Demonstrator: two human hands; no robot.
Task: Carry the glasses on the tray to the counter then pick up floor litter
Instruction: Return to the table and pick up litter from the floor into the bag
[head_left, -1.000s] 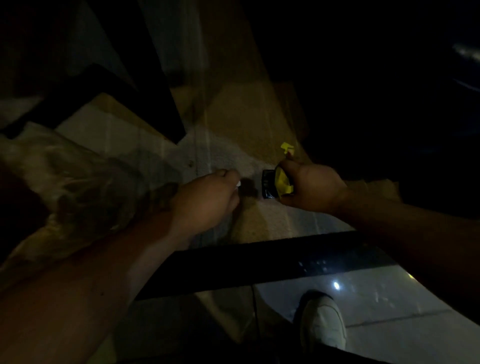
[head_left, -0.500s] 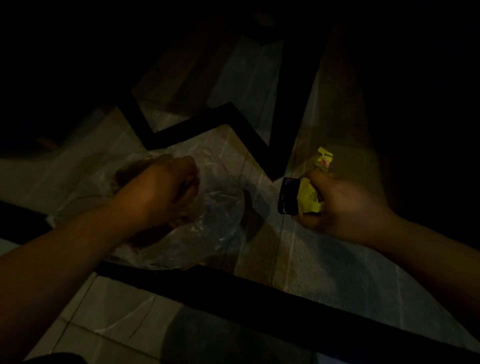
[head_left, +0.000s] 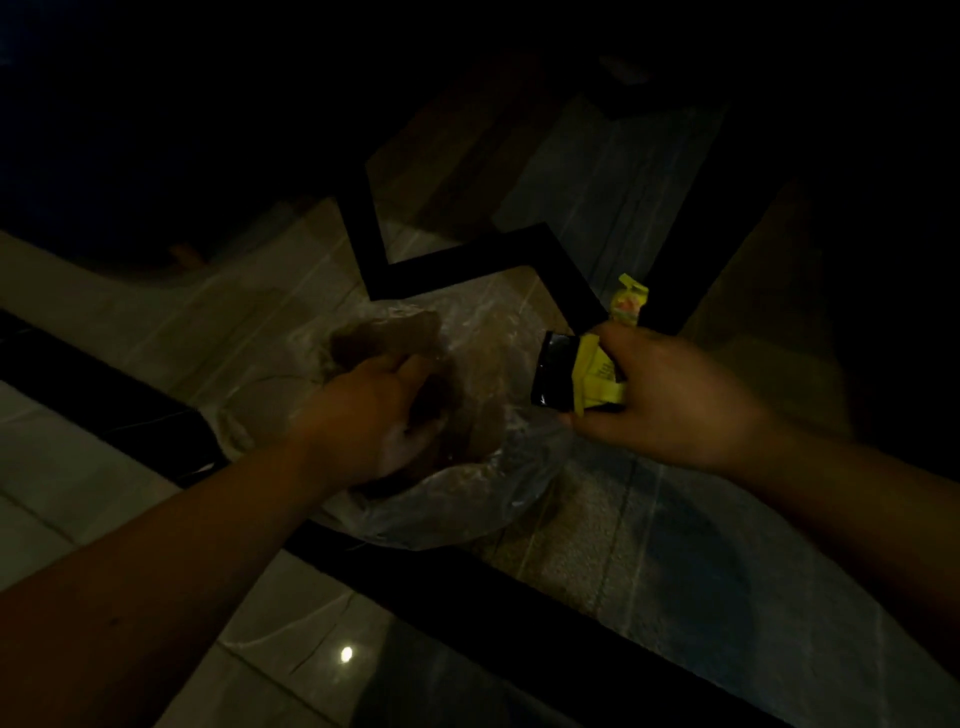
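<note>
The scene is very dark. My left hand (head_left: 371, 415) is closed on the mouth of a clear plastic bag (head_left: 467, 488) that hangs over the tiled floor, with brownish contents showing through it. My right hand (head_left: 660, 400) grips a bunch of litter just right of the bag: a black wrapper (head_left: 553, 376) and yellow wrappers (head_left: 597, 379), one yellow piece (head_left: 629, 300) sticking up above my fingers. No glasses, tray or counter are visible.
The floor (head_left: 613, 530) is pale tile crossed by black inlay bands (head_left: 457, 260), one zigzag ahead and one diagonal below the bag. A small light reflection (head_left: 346, 654) shines on a tile near the bottom. Everything beyond is in darkness.
The view swung from my foot and a floor corner to the bag. My right hand lifted the wrappers off the floor and moved close to the bag's right side; my left hand gripped the bag's mouth.
</note>
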